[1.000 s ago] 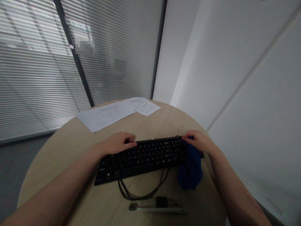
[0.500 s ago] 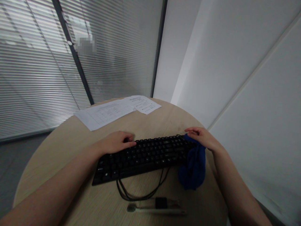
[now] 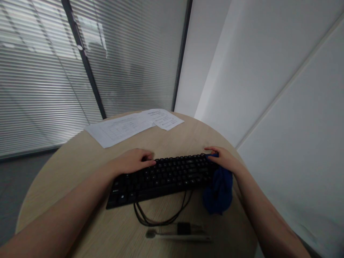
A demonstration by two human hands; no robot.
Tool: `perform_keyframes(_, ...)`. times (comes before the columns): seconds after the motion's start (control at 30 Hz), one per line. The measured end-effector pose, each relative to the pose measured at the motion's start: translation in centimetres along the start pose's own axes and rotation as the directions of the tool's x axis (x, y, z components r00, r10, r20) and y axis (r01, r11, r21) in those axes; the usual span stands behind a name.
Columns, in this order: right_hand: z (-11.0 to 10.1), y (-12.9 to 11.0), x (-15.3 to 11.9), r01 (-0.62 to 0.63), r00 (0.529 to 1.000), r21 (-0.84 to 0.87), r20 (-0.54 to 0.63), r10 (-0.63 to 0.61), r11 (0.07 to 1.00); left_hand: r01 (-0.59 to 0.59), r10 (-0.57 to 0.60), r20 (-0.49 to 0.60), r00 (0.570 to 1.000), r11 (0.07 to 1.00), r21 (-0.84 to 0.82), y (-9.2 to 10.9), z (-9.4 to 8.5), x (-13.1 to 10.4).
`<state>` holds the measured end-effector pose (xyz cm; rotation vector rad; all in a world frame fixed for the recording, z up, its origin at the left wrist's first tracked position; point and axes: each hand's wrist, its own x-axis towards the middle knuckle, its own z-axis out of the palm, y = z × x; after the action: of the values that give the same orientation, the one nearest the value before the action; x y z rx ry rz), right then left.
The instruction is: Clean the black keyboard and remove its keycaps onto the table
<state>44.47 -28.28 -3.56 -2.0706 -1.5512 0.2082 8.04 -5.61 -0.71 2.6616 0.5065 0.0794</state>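
Observation:
A black keyboard (image 3: 166, 177) lies at a slant on the round wooden table, its cable (image 3: 161, 224) looped at the near side. My left hand (image 3: 134, 161) grips its far left part, the thumb over the top keys and the other fingers behind the far edge. At the far right corner, my right hand (image 3: 223, 157) pinches a blue cloth (image 3: 219, 190) against the keyboard, thumb on the near side and fingers stretched beyond. The rest of the cloth hangs down over the right end and onto the table.
A toothbrush (image 3: 177, 236) lies near the front, beside a small black block-like thing (image 3: 184, 228). Printed papers (image 3: 123, 128) rest at the table's (image 3: 59, 172) far side. A white wall (image 3: 268, 71) stands right, blinds behind glass (image 3: 134, 53) at the back.
My right hand has slid slightly left along the keyboard's far right edge, with the blue cloth in it. My left hand and the keyboard have hardly moved.

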Motion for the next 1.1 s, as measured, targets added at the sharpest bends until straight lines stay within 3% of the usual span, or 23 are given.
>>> perform_keyframes(0.63, -0.79, -0.52, -0.03, -0.064, 0.992, 0.111, 0.114, 0.051, 0.992, -0.006, 0.006, -0.005, 1.000, 1.000, 0.007, -0.01, 0.06, -0.02)
perform_keyframes(1.1, -0.42, 0.14, 0.10, -0.086, 0.994, 0.089, 0.081, 0.078, 0.992, -0.011, 0.011, 0.005, 1.000, 1.000, -0.009, 0.31, -0.20, -0.12)
